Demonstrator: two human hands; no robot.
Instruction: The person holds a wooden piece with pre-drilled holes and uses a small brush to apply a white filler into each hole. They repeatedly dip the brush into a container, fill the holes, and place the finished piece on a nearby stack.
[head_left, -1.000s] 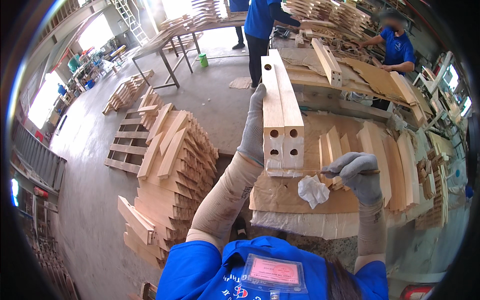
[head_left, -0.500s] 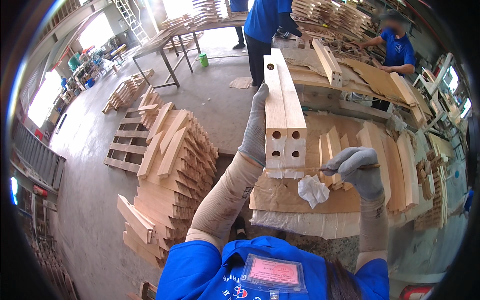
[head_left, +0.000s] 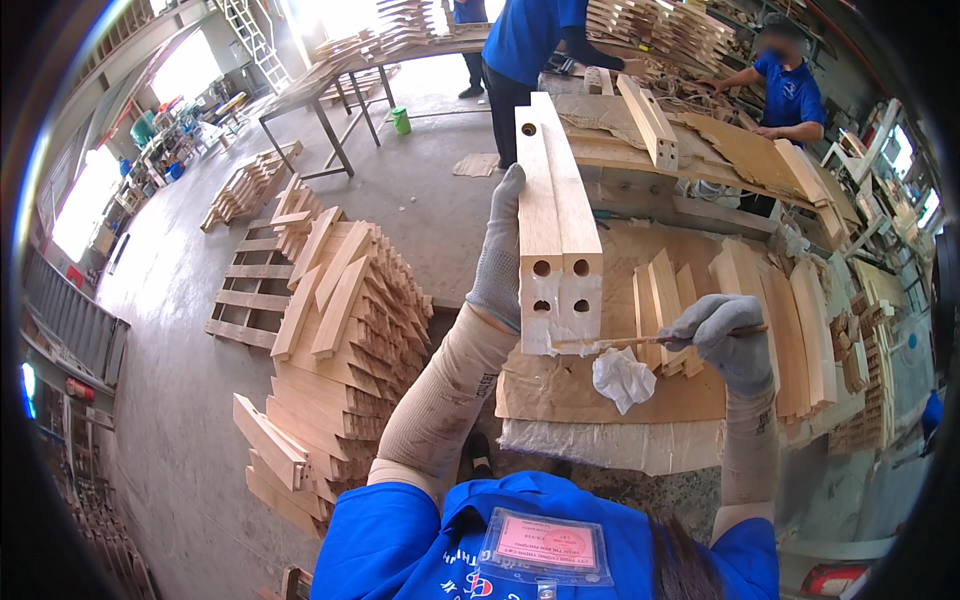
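Two pale wooden bars are held side by side, their near ends toward me. Each near end has two dark round holes and looks wet or whitish in its lower part. My left hand, in a grey glove, is closed on the bars' left side; its fingers are partly hidden behind them. My gloved right hand pinches a thin wooden stick, which points left. Its far tip lies at the lower edge of the bars' near end. A crumpled white cloth lies just below the stick.
Brown cardboard covers the bench, with more wooden bars at its right. A tall stack of wooden pieces stands on the left, beside a pallet. Co-workers in blue shirts stand at the far tables.
The stick's tip has moved left along the lower edge of the bars' near end. The bars and my left hand have shifted slightly left in the picture.
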